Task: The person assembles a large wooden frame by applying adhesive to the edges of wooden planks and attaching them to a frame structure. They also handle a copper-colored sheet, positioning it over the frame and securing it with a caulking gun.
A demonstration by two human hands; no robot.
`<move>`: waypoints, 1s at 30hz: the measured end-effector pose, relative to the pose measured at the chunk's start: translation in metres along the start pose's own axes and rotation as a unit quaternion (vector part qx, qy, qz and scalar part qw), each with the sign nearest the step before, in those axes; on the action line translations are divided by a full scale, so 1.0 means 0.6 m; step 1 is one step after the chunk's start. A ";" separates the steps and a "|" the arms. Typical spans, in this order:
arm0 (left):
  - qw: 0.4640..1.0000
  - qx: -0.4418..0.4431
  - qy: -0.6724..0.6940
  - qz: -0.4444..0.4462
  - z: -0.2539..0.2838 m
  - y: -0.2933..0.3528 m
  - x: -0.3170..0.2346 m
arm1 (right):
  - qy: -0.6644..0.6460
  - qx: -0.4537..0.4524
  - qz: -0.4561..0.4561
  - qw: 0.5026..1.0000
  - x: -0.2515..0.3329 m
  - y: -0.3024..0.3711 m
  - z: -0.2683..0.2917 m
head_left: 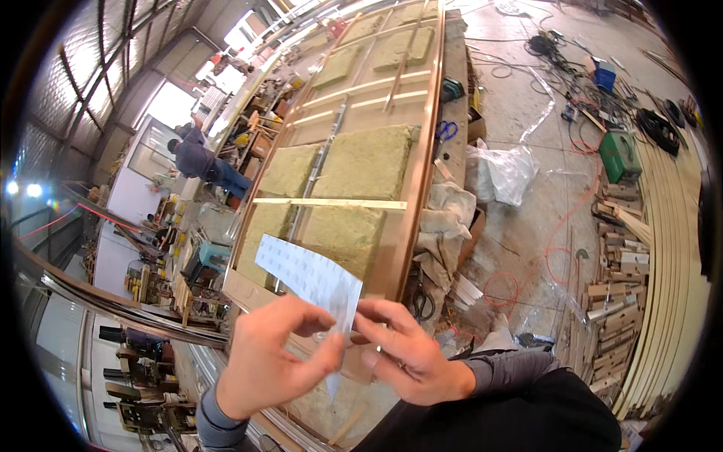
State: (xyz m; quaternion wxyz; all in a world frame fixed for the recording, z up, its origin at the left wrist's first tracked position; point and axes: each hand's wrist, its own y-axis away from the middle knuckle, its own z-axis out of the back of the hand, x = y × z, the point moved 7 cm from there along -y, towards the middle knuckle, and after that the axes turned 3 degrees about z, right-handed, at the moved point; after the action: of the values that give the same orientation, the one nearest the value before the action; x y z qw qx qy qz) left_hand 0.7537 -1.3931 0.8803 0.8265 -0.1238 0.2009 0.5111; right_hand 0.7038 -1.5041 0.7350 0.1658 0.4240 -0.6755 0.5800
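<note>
Left hand (279,354) and right hand (410,354) meet over the near end of a long framed panel (316,117), both grasping a pale sheet (305,273) at its near end. The left thumb and forefinger close on it from one side; the right fingers are bent at its right edge, and how firmly each fingertip presses cannot be told. The sheet, marked with small repeated print, slants up and leftward in front of the nearest insulation slabs, and a narrow tip hangs below the fingers.

More yellowish insulation slabs (365,162) lie in the panel along a metal strip, with a light wooden slat (331,203) crossing just beyond the sheet. Blue-handled scissors (446,130) rest beside the panel's right edge, near a clear plastic bag (506,172). Farther right, a green box (620,157) stands close to stacked wood pieces (617,324) and long pale boards (666,248). At upper left, well apart from the hands, another person (197,154) in dark clothing stands near a cluttered bench.
</note>
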 end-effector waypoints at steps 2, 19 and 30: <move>0.998 0.019 0.045 0.034 0.009 -0.027 0.001 | 0.018 0.002 0.033 0.999 0.007 -0.006 -0.004; 0.975 0.047 -0.208 0.064 0.049 -0.098 -0.080 | 0.140 -0.016 0.091 0.986 0.014 -0.071 -0.016; 0.961 0.041 -0.201 0.185 0.095 -0.108 -0.084 | 0.172 0.013 0.133 0.976 0.005 -0.118 -0.040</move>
State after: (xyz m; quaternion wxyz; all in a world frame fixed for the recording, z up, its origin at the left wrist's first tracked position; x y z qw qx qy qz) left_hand 0.8036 -1.4387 0.9542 0.7449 0.0547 0.0709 0.6612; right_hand 0.7497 -1.4806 0.7893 0.1957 0.2267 -0.6797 0.6695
